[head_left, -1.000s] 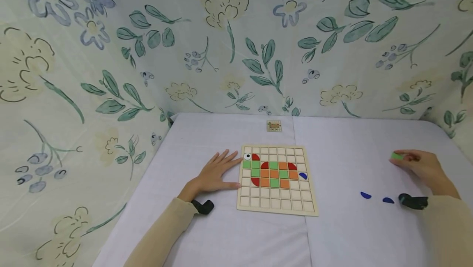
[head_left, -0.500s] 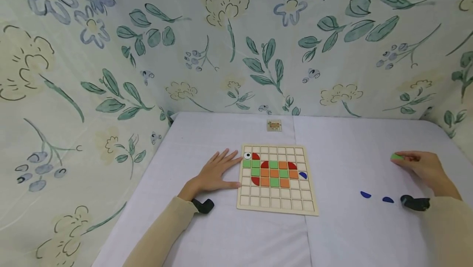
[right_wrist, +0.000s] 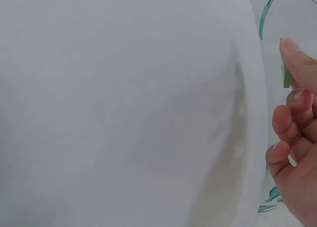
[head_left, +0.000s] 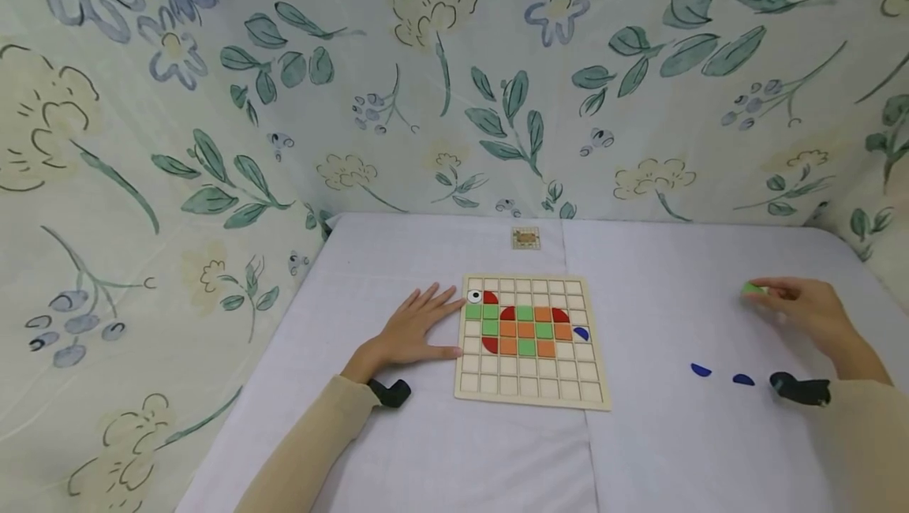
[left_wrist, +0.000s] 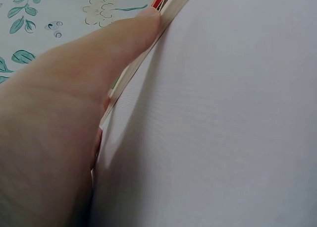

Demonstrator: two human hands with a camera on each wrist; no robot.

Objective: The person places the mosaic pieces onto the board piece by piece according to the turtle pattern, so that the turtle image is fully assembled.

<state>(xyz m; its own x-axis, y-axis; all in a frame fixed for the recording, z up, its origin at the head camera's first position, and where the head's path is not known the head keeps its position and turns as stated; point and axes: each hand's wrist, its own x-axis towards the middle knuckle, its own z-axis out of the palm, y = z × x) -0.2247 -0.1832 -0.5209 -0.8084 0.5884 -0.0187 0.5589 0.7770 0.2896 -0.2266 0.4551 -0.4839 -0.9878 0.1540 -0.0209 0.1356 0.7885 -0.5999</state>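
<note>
My left hand [head_left: 412,331] lies on the table with fingers spread, thumb and a fingertip touching the left edge of a wooden grid board [head_left: 529,381]. Red, green and orange tiles fill part of the grid. A round eye tile [head_left: 475,297] sits at upper left, and a blue half-round piece [head_left: 581,333] lies at the right side. Far to the right, my right hand [head_left: 809,312] pinches a small green tile [head_left: 751,290] between thumb and fingers, above the cloth. The right wrist view shows this green tile [right_wrist: 287,76] edge-on; its full outline is partly hidden by the fingers.
Two blue half-round pieces, one on the left [head_left: 701,370] and one on the right [head_left: 743,380], lie on the white cloth [head_left: 660,450] near my right wrist. A small patterned card [head_left: 525,237] lies behind the board. Floral fabric [head_left: 426,87] hangs beyond the table.
My right hand has shifted slightly left with the green tile, which has turned between the fingers. The left hand keeps its place at the board.
</note>
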